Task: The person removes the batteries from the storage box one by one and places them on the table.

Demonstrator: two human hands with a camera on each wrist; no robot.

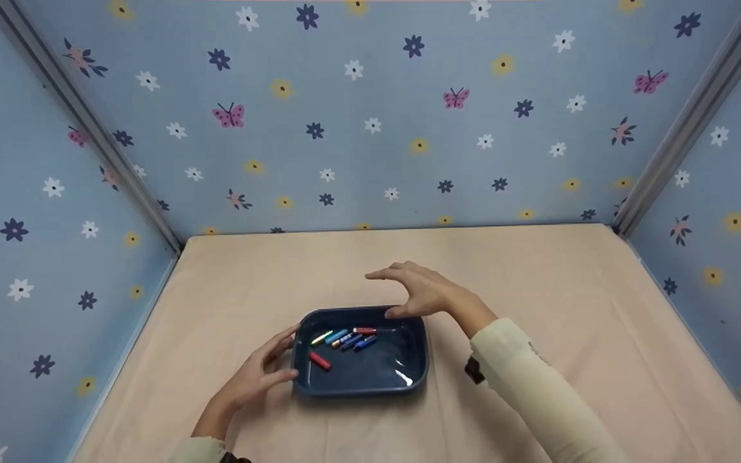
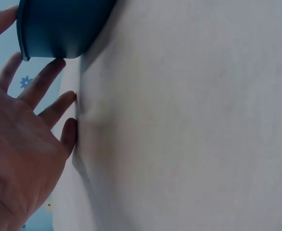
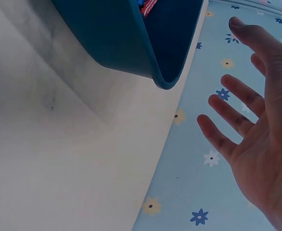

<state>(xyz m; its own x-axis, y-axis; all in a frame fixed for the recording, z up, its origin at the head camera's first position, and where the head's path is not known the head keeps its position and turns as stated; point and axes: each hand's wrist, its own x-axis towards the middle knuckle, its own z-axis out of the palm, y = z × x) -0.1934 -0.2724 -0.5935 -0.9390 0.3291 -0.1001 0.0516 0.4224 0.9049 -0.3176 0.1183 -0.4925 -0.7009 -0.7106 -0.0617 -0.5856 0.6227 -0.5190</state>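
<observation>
A dark blue rectangular tray [image 1: 364, 376] with rounded corners lies on the cloth. Inside, toward its far left, sits a row of several short, shiny cylinders [image 1: 345, 339] in blue, red, light blue and greenish-gold; their kind is too small to tell. One red cylinder [image 1: 320, 361] lies apart, nearer the front. My left hand [image 1: 258, 373] is at the tray's left wall, fingers spread and thumb by the rim. My right hand [image 1: 425, 289] hovers above the far right rim, its fingers extended and the palm bare in the right wrist view.
A pale peach cloth [image 1: 525, 276] covers the table. Blue flowered panels [image 1: 377, 161] stand at the back and both sides, joined by grey corner posts [image 1: 686, 128]. A dark strap-like item [image 1: 475, 370] shows at the right wrist.
</observation>
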